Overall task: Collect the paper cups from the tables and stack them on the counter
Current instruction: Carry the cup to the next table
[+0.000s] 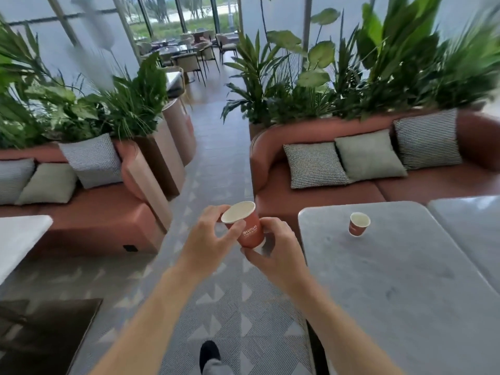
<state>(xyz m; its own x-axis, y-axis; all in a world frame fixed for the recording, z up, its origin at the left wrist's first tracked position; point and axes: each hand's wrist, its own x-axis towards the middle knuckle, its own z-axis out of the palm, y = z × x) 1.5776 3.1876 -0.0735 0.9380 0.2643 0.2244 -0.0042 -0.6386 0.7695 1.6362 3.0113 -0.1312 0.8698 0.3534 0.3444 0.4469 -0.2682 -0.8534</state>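
While both hands meet over the aisle, the fingers (230, 234) of the left hand (208, 239) curl round the rim end of a red paper cup (247, 230), and the right hand (276, 250) pinches its base from below, thumb at the bottom edge. Neither hand is idle: both are closed on this one cup, which is tilted with its open mouth toward the upper left, well above the floor. Whether more cups are nested inside it cannot be told; only a pale inner wall shows.

Outward to the right, a second red paper cup (359, 224) stands upright on the grey bench (405, 280), near its far left corner and well apart from the hands. A further bench (473, 228) adjoins on the right and a white bench (19, 239) shows at the left edge. Sofas with cushions and planters lie behind.

In my judgement these cups are very light, thin-walled and easy to crush, with the rolled rim and the base being the stiffest parts. Taking hold round the upper wall just under the rim, with a gentle wrap rather than a squeeze, should keep the cup round enough to nest. An empty cup tips at a nudge, so the one on the bench wants a clean approach from above or the side.
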